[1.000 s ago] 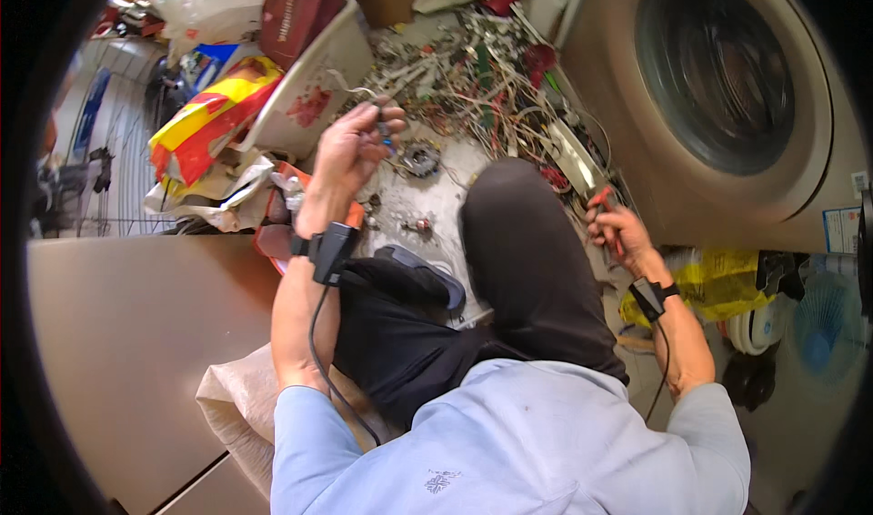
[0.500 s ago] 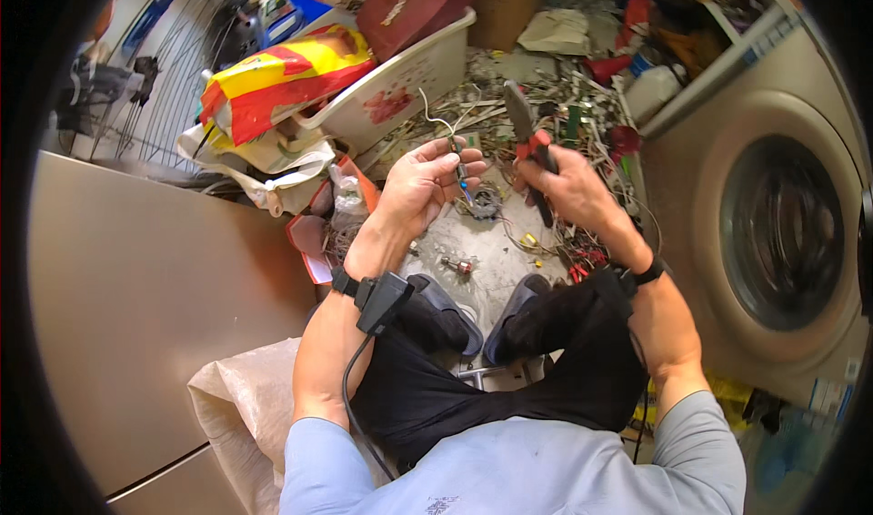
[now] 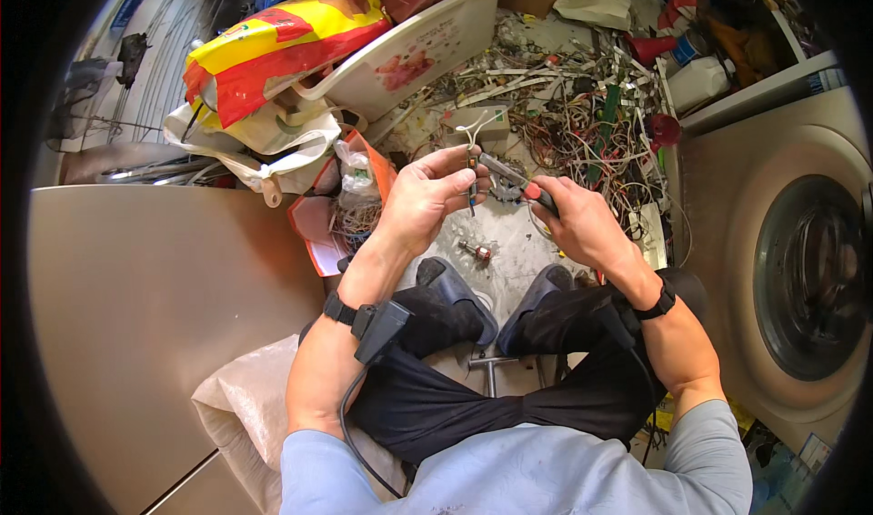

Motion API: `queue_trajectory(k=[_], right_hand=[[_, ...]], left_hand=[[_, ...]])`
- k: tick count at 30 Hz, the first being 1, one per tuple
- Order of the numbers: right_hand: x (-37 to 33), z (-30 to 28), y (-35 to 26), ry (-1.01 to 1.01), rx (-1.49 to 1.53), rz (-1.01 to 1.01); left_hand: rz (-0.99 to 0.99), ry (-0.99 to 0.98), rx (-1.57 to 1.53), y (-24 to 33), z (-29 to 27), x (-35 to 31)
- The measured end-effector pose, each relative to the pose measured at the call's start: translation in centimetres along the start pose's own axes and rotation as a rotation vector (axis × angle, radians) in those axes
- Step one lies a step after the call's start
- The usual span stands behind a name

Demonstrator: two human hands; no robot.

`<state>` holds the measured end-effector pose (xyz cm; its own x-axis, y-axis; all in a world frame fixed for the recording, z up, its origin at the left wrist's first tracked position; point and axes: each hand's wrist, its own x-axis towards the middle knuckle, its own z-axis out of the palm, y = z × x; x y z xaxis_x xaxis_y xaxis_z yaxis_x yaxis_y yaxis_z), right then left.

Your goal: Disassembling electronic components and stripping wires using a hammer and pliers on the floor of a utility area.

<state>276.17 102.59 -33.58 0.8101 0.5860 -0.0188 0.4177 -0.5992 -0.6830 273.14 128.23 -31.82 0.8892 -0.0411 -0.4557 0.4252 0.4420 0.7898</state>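
My left hand (image 3: 429,195) pinches a small electronic part (image 3: 472,176) between thumb and fingers. Two bare-ended white wires (image 3: 478,126) rise from its top in a V. In my right hand (image 3: 582,219) is a pair of pliers (image 3: 535,193) with red and black handles. Their grey jaws point left and reach the part by my left fingertips; I cannot tell whether they grip it. Behind the pliers, a dark ring-shaped piece (image 3: 506,187) lies on the floor, partly hidden. A small metal and red-brown piece (image 3: 476,251) lies nearer, between my hands and my shoes.
Heaps of cut wires and scraps (image 3: 582,106) cover the floor ahead. A white tub (image 3: 409,60) and a yellow-red bag (image 3: 291,46) stand at far left, an orange-edged bag (image 3: 364,174) nearer. A washing machine (image 3: 782,242) flanks my right, a beige panel (image 3: 173,315) my left.
My right hand has swung the pliers from upright, jaws up, to pointing left at the part. My left hand has turned, its back now facing up. The view has shifted slightly.
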Motion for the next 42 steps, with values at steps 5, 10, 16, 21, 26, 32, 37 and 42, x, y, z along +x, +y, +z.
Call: queue_trajectory(k=[5, 10, 16, 21, 26, 32, 37, 42], right_hand=[[0.2, 0.1, -0.2, 0.02, -0.109, -0.024], [0.1, 0.5, 0.4, 0.022, -0.152, -0.024], [-0.1, 0.5, 0.9, 0.023, -0.171, -0.049], [-0.2, 0.8, 2.2, -0.019, -0.177, -0.03], [-0.2, 0.7, 2.1, 0.025, -0.16, -0.081], [-0.5, 1.3, 3.0, -0.003, -0.145, -0.081], [-0.6, 1.1, 2.1, -0.104, -0.152, -0.018], [-0.8, 1.5, 2.9, -0.141, 0.009, 0.036]], left_hand=[[-0.003, 0.009, 0.035, -0.4, 0.0, 0.0], [-0.01, 0.0, 0.094, -0.5, -0.1, -0.1], [0.0, 0.005, 0.119, -1.1, -0.2, 0.1], [0.024, 0.02, 0.172, -1.5, 0.4, 0.3], [0.015, 0.023, 0.295, -1.4, 0.5, 0.3], [0.018, 0.021, 0.257, -1.8, 1.0, 0.2], [0.006, -0.009, 0.343, -1.5, 0.5, 0.3], [-0.039, -0.044, 0.248, -1.1, 1.3, 0.4]])
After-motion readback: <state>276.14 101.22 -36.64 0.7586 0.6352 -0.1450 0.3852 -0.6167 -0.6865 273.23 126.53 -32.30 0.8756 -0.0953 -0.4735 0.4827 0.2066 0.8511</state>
